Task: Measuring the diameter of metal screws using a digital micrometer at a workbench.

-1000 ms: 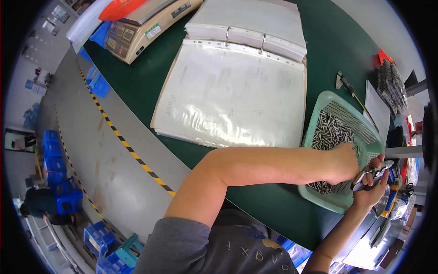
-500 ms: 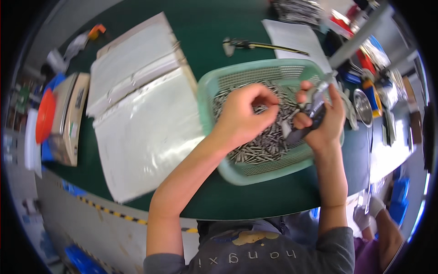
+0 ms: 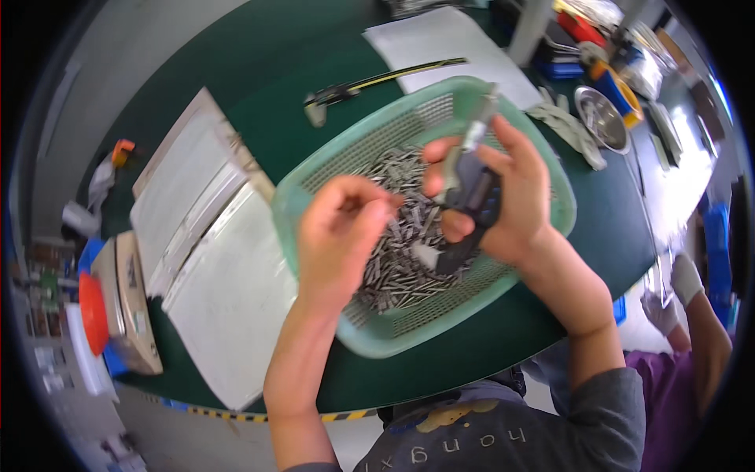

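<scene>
My right hand (image 3: 515, 193) is wrapped round a dark digital micrometer (image 3: 474, 182), its frame hanging down over the basket. Thumb and forefinger of my left hand (image 3: 338, 240) are pinched together beside it. What they hold, if anything, is too small and blurred to name. Beneath both hands, a green plastic basket (image 3: 460, 318) stands on the table, with a heap of small grey metal pins (image 3: 393, 287) inside. My hands and the micrometer cover part of the heap.
An open binder (image 3: 236, 275) lies left of the basket, with a scale (image 3: 138, 307) beyond it. Behind the basket are a caliper (image 3: 338, 94) and white paper (image 3: 440, 39). A glove (image 3: 570, 130) and metal bowl (image 3: 602, 118) lie right. A co-worker's gloved hand (image 3: 686, 279) shows at far right.
The view has turned, so the basket and binder sit further left and tilted. My left hand has drawn a little away from the micrometer, which stays in my right hand.
</scene>
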`<action>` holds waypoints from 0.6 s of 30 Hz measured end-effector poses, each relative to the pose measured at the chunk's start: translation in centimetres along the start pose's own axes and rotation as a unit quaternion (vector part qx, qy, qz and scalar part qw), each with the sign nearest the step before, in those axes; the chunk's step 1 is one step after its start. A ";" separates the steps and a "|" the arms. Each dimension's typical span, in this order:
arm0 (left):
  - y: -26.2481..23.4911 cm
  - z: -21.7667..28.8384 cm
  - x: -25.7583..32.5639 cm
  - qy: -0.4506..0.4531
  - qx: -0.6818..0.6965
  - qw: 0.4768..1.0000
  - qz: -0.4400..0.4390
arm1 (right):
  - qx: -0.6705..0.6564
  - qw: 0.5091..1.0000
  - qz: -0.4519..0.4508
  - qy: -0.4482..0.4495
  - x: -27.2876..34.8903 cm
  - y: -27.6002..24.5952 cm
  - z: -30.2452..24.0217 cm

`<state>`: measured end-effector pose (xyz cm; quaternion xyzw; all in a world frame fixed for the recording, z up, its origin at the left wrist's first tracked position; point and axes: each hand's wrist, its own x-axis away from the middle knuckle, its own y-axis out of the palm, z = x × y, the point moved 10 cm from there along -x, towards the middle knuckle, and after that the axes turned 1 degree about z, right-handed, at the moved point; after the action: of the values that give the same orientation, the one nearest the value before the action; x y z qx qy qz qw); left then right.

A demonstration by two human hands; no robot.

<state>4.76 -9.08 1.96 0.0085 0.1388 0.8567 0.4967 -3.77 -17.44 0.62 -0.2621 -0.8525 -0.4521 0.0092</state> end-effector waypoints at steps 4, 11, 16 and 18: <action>-1.1 -1.8 -1.0 -0.007 -0.111 0.993 0.047 | -0.026 0.989 0.124 -0.072 0.3 -2.8 -1.3; -2.2 -1.6 -0.3 0.001 -0.099 0.995 0.014 | -0.052 0.998 -0.027 0.000 -1.8 -1.0 1.4; 0.4 -1.7 0.4 -0.041 -0.130 0.990 -0.043 | -0.084 0.996 -0.016 0.000 -1.1 -0.5 1.2; 0.3 -1.4 0.4 -0.030 -0.125 0.991 -0.044 | -0.079 0.997 -0.020 -0.005 -1.3 -0.6 1.1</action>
<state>4.10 -9.20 0.66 -0.0340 0.0155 0.8441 0.5349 -2.70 -17.38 -0.80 -0.2469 -0.8192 -0.5171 -0.0247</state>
